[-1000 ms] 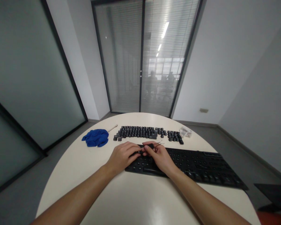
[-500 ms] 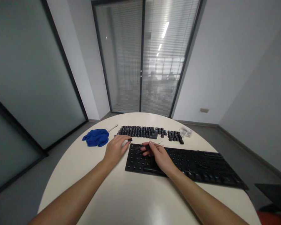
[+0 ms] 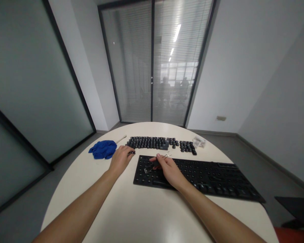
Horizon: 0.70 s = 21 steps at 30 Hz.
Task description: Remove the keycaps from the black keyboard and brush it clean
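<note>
My left hand (image 3: 121, 159) is closed in a pinch on a small black keycap (image 3: 133, 152), just in front of the left end of the removed keycaps (image 3: 148, 143), which lie in rows. My right hand (image 3: 168, 168) is over the left part of a black keyboard (image 3: 205, 175), closed around a wire keycap puller (image 3: 149, 168). The puller's wire prongs point down and left at the keyboard, and more wire shows above the fingers. Much of this keyboard is bare of keys, with round key posts showing; some keys remain along its near right side.
A crumpled blue cloth (image 3: 102, 149) lies on the round white table (image 3: 131, 216) at left, beside a pale-handled brush or stick (image 3: 121, 138). Small clear plastic packaging (image 3: 199, 142) sits behind the keyboard at right. A dark chair part (image 3: 297, 209) stands beyond the table's right edge.
My left hand has moved left with the keycap, away from the keyboard's corner. My right hand has shifted slightly left, and the puller's wire prongs now show more plainly.
</note>
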{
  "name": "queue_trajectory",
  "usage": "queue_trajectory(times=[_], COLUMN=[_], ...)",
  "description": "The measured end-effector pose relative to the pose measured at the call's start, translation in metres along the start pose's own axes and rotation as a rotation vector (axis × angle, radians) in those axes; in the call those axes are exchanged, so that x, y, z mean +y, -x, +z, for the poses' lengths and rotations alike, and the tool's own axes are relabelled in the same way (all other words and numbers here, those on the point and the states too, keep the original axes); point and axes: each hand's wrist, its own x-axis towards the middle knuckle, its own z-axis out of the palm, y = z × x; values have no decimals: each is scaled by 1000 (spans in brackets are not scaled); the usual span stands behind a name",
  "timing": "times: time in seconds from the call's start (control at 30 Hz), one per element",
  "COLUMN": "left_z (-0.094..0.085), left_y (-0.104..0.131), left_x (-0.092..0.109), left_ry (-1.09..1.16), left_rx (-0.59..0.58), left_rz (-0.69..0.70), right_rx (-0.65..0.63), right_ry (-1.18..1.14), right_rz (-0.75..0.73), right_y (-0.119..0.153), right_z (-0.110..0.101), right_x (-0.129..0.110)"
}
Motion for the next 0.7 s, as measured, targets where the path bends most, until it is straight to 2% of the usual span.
queue_trajectory(times=[0.43,0.57,0.7], left_z=[-2,-3,-3], left_y=[2,-5,-13], left_x=[9,11,12], left_ry=[-154,-174,-170], left_rx=[-53,-93,-80], left_rz=[95,129,110], right_rx=[-20,-15,-15], right_ry=[-5,-1,3], right_rz=[-28,-30,-14], right_y=[1,0,1], right_z=[-1,0,-1], right_x=[0,1,-2])
